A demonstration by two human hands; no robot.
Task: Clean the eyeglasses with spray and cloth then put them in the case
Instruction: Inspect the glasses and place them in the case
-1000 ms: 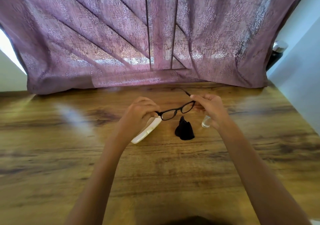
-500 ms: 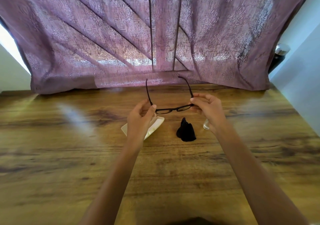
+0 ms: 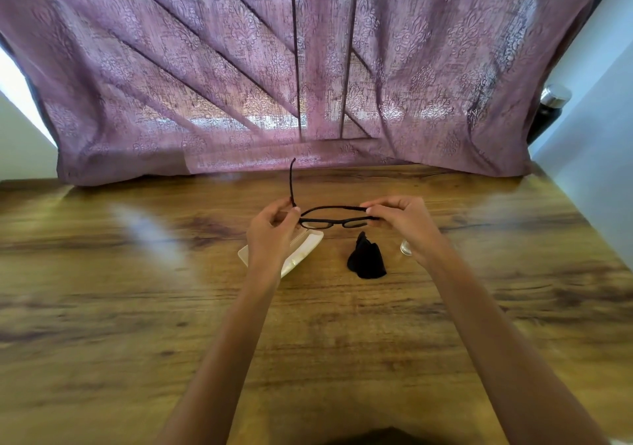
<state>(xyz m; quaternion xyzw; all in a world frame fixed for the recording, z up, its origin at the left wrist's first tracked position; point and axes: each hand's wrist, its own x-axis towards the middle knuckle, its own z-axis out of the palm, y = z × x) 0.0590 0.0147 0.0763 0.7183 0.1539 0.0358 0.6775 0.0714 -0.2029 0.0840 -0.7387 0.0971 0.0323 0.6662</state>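
I hold black-framed eyeglasses (image 3: 337, 220) in the air above the wooden table (image 3: 137, 307). My left hand (image 3: 270, 235) pinches the left hinge, where one temple arm sticks straight up. My right hand (image 3: 404, 222) grips the right end, and the right temple arm lies folded along the top of the frame. Below my left hand lies the white glasses case (image 3: 301, 254), partly hidden by it. A crumpled black cloth (image 3: 366, 259) sits on the table below the glasses. A small clear spray bottle (image 3: 406, 247) peeks out behind my right wrist.
A mauve patterned curtain (image 3: 308, 68) hangs along the table's far edge. A dark bottle with a metal cap (image 3: 549, 109) stands at the back right by the pale wall. The table's right edge runs close to that wall.
Both temple arms stood up half a second ago; now the right one is folded flat against the frame. The left one still points up. My hands stayed over the case and cloth.
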